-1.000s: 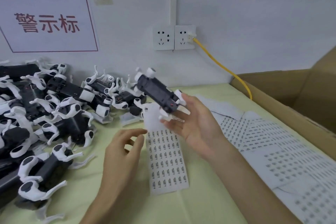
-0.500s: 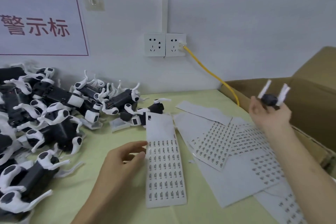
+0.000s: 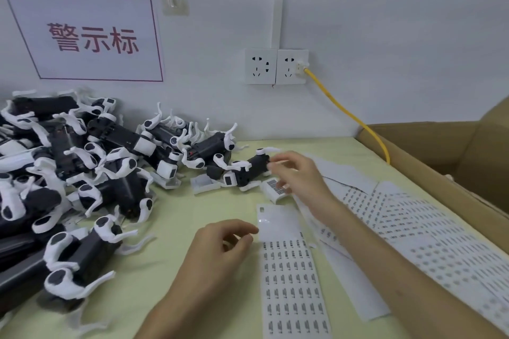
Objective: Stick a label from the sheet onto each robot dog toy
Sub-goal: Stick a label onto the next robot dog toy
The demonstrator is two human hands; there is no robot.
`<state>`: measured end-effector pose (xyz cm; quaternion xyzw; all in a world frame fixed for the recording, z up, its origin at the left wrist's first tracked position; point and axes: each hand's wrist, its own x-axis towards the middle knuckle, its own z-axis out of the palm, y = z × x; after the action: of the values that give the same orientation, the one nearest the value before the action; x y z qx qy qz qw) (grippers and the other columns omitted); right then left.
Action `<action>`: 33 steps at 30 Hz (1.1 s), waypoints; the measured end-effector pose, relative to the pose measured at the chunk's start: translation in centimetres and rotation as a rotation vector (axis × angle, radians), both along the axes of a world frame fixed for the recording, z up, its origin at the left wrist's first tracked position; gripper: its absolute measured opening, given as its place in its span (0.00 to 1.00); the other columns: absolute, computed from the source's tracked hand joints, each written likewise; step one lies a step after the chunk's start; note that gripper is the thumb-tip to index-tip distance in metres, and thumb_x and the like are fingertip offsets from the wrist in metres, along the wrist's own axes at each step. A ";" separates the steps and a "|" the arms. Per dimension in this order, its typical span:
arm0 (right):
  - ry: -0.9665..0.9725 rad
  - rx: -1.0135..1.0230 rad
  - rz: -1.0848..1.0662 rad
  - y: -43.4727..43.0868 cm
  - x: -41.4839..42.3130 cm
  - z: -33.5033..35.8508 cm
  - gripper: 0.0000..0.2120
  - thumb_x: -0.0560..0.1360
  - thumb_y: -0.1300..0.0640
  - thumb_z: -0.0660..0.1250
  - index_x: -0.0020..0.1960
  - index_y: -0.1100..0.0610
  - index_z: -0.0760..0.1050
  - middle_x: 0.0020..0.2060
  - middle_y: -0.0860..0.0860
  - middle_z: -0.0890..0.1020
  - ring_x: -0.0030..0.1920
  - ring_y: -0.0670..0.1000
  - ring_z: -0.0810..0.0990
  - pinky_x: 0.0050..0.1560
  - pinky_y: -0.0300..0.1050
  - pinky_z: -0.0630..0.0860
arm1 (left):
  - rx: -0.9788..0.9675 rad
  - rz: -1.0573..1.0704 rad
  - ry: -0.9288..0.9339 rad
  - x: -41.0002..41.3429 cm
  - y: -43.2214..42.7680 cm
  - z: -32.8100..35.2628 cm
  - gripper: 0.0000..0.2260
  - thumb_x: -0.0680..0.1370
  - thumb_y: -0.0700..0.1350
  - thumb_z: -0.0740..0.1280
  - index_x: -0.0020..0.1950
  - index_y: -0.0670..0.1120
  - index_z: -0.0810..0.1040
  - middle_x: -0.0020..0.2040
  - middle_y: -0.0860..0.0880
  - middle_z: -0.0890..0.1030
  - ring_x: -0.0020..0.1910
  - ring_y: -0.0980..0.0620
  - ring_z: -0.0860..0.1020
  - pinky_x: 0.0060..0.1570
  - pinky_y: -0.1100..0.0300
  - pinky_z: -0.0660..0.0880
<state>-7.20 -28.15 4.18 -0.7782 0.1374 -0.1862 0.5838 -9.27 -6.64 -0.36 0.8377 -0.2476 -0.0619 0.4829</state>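
Right hand touching robot dog toy, lying crosswise.

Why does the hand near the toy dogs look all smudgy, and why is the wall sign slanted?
In the head view, the right hand is smeared by motion blur beside a robot dog toy, while the left hand looks sharper; the wide-angle lens slants the wall sign and bends edges; the label sheet shows a small glare patch near its top.

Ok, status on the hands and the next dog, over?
Right hand reaching at nearest robot dog toy, grip unclear. Left hand loosely curled, empty, beside label sheet. Nothing in the way.
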 end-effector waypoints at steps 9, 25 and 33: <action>0.061 -0.383 0.016 3.5 4.6 -0.6 0.08 0.77 0.55 0.67 0.56 0.51 0.80 0.40 0.47 0.82 0.40 0.48 0.81 0.38 0.37 0.72 | -0.041 0.025 -0.009 0.5 0.3 0.5 0.11 0.81 0.42 0.68 0.46 0.56 0.85 0.44 0.65 0.84 0.43 0.59 0.80 0.43 0.71 0.73; -0.170 0.848 0.212 1.9 -4.7 2.4 0.09 0.79 0.58 0.62 0.49 0.58 0.82 0.41 0.54 0.83 0.38 0.55 0.79 0.29 0.46 0.76 | -0.628 0.107 0.512 0.6 0.6 1.4 0.39 0.70 0.43 0.80 0.77 0.53 0.65 0.68 0.49 0.77 0.58 0.47 0.85 0.60 0.48 0.80; -0.056 1.218 0.214 3.9 -5.1 0.7 0.07 0.71 0.66 0.68 0.45 0.67 0.83 0.39 0.57 0.86 0.32 0.50 0.84 0.40 0.42 0.83 | -0.917 -0.078 0.633 0.9 0.9 1.9 0.17 0.73 0.51 0.72 0.57 0.44 0.77 0.51 0.46 0.80 0.43 0.49 0.83 0.46 0.59 0.82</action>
<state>-12.30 -24.26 4.89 -0.3096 0.1248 -0.0350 0.9420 -8.34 -5.78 1.57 0.4725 -0.1228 -0.2143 0.8460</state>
